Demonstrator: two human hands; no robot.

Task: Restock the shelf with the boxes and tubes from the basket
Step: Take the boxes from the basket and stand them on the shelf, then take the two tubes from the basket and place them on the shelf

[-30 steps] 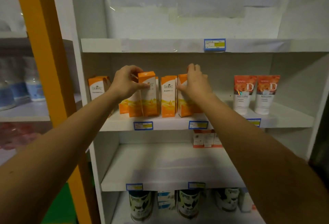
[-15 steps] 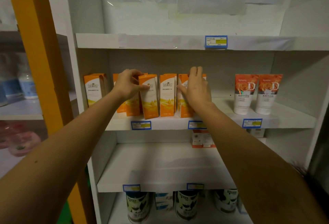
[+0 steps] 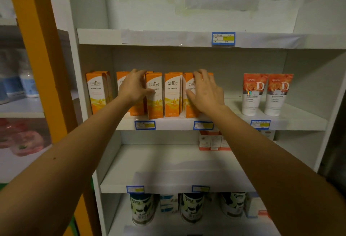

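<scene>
Head view, white shelf unit (image 3: 89, 67) fills most of the frame, with a yellow post (image 3: 37, 57) just left of it. Landmark is the middle board (image 3: 234, 126) of that unit.

Two levels below the middle board, dark cans (image 3: 192, 209) stand in a row. One level below it, at the back and right of centre, sit small red-and-white cartons (image 3: 209, 142).

On the right part of the middle board, two white tubes (image 3: 265, 95) with a rose print stand cap-down, touching side by side and well apart from the boxes.

Orange boxes (image 3: 172, 95) stand upright in a row on the left and centre of the middle board, near its front edge. One lone box (image 3: 97, 93) stands apart at the left end.

Left hand (image 3: 133, 87) grasps the front orange box (image 3: 155, 102): thumb across its face, fingers curled over the top at its left edge. That box is upright with its base on the middle board, slightly forward of its neighbours.

Right hand (image 3: 206, 93) is released, fingers straight, palm laid against the front of the rightmost orange box (image 3: 189, 110), gripping nothing.

Blue price labels (image 3: 145, 125) are stuck on the front edge of the middle board.
</scene>
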